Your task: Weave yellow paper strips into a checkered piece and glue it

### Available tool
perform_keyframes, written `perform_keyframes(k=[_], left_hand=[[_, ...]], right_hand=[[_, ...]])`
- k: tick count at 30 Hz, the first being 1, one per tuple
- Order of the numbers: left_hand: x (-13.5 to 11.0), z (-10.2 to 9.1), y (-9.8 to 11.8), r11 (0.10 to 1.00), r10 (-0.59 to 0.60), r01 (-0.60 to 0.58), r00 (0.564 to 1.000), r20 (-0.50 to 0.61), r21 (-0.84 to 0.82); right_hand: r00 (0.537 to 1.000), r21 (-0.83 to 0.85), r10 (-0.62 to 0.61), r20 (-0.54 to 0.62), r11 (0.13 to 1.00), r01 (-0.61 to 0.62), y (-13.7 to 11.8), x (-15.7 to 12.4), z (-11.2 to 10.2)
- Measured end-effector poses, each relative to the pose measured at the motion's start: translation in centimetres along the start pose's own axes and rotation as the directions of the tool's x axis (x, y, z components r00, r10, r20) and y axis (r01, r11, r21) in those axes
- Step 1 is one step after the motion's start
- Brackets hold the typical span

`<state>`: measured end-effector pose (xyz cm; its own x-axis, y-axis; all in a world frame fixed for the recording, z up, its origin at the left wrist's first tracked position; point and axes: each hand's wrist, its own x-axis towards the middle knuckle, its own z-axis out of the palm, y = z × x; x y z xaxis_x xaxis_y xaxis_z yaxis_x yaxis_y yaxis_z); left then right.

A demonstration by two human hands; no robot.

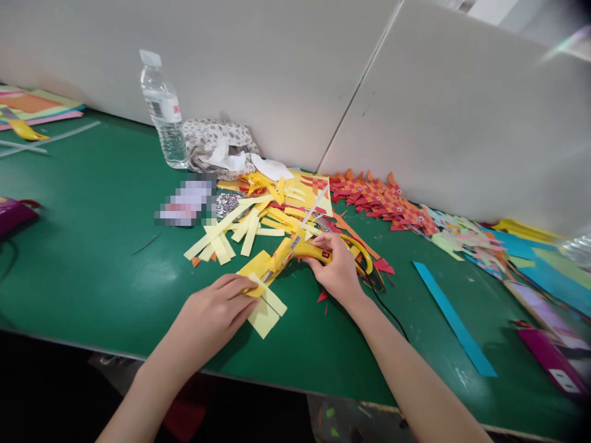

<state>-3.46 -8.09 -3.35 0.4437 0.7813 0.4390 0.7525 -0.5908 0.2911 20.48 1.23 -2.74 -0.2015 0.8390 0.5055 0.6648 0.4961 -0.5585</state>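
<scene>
A yellow hot glue gun point(310, 249) is gripped in my right hand point(339, 267), its nozzle angled down to the left and a clear glue stick point(316, 206) poking out of its back. My left hand point(219, 311), fingers closed, holds a yellow paper piece point(256, 266) just under the nozzle. Pale yellow paper point(264, 319), slit into strips, extends below those fingertips toward me. Beyond both hands lies a loose heap of pale yellow paper strips point(252, 231). Whether the nozzle touches the paper, I cannot tell.
A water bottle point(164, 117) stands by the grey partition point(277, 74), beside a patterned pouch point(221, 138). Red-orange woven paper fish point(383, 200) line the back. A blue strip point(455, 320) and a purple box-like object point(551, 360) lie rightward. A black cord point(388, 311) trails near my right forearm.
</scene>
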Motion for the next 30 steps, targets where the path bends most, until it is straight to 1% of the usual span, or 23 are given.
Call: perform_keyframes(k=[4, 7, 12, 18, 24, 30], left_hand=[[0.1, -0.1, 0.1, 1.0, 0.01, -0.01, 1.0, -0.01, 0.004], [0.0, -0.1, 0.1, 1.0, -0.002, 0.002, 1.0, 0.007, 0.006], [-0.1, 0.0, 0.0, 1.0, -0.008, 0.008, 1.0, 0.018, -0.004], [0.0, 0.0, 0.0, 1.0, -0.005, 0.005, 1.0, 0.019, -0.006], [0.0, -0.1, 0.1, 1.0, 0.002, -0.002, 1.0, 0.019, 0.001], [0.0, -0.1, 0.1, 1.0, -0.003, 0.003, 0.999, 0.04, 0.011]], right_hand=[[0.995, -0.131, -0.081, -0.053, 0.989, 0.073, -0.4, -0.1, -0.3], [0.984, -0.206, -0.16, -0.077, 0.968, 0.142, -0.9, -0.3, -0.6], [0.953, -0.229, -0.286, -0.104, 0.939, 0.257, -1.7, -0.4, -0.9], [0.933, -0.237, -0.346, -0.094, 0.918, 0.317, -1.8, -0.5, -1.2], [0.913, -0.213, -0.391, -0.119, 0.908, 0.361, -2.0, -0.5, -1.1], [0.911, -0.215, -0.398, -0.113, 0.905, 0.368, -1.9, -0.5, -1.2]])
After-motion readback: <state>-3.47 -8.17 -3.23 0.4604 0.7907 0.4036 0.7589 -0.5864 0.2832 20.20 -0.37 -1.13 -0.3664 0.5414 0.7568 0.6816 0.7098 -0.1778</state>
